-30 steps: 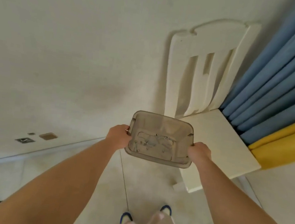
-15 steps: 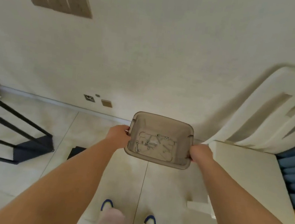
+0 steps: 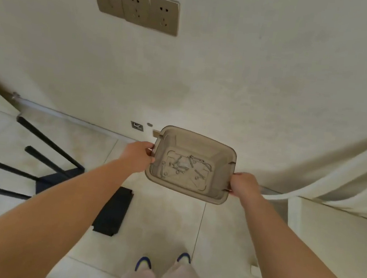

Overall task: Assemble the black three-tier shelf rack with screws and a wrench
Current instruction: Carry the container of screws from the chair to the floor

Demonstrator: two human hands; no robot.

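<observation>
Both hands, left hand [image 3: 138, 156] and right hand [image 3: 242, 184], are gripping opposite rims of a translucent grey plastic tub [image 3: 220, 166], keeping loose silver screws [image 3: 182, 167] level inside.

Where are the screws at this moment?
In the head view, the screws lie loose on the bottom of the tan plastic bin, held mid-air at centre frame between the left hand and right hand.

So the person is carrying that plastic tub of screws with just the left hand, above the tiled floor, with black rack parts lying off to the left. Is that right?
Not quite: the head view shows both hands carrying it. The left hand grips one end of the tub and the right hand grips the other. The rest holds: screws lie inside, the tiled floor is below, and black rack parts lie to the left.
</observation>
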